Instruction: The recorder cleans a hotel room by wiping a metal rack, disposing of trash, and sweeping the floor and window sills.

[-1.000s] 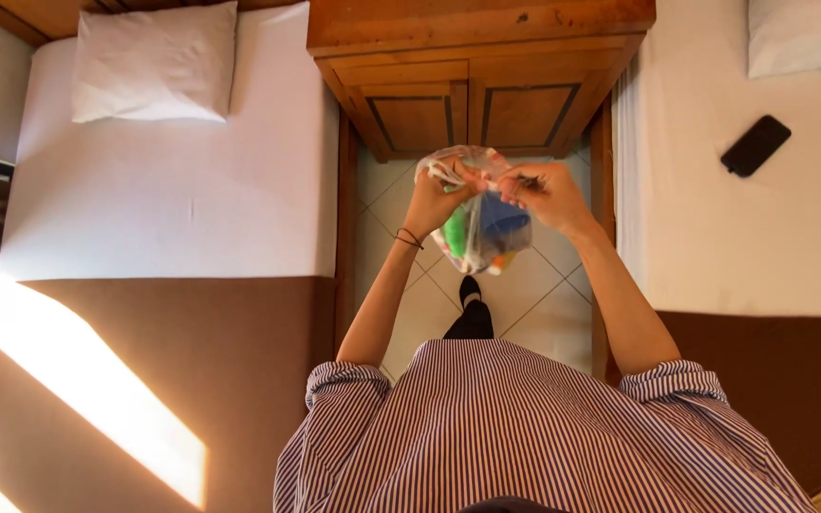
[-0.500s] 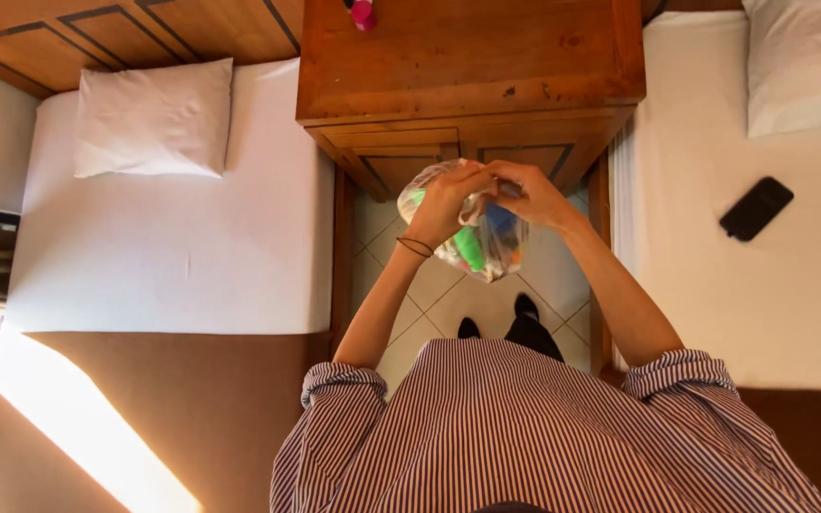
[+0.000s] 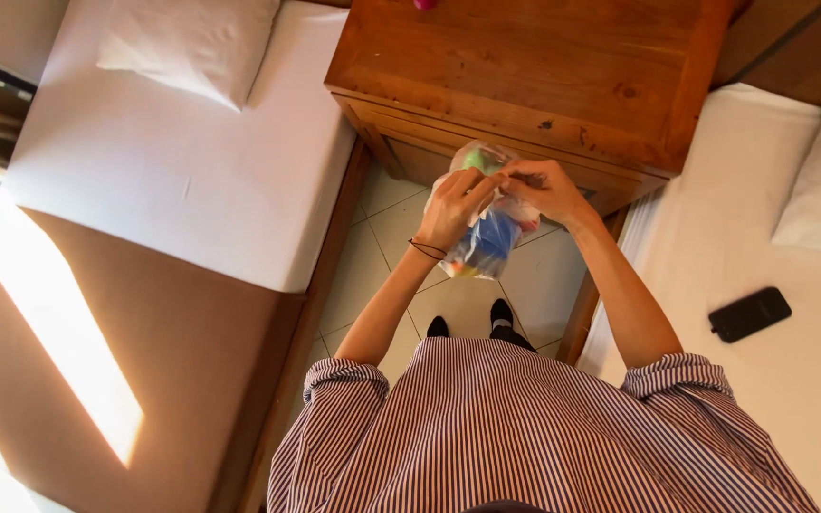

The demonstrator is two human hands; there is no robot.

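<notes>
Clear plastic bag (perhaps toys inside) pinched between left hand and right hand

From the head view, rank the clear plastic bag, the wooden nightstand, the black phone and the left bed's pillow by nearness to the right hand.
1. Clear plastic bag: gripped by the right hand.
2. Wooden nightstand: just beyond the hand.
3. Black phone: on the right bed.
4. Pillow: far corner of the left bed.
</notes>
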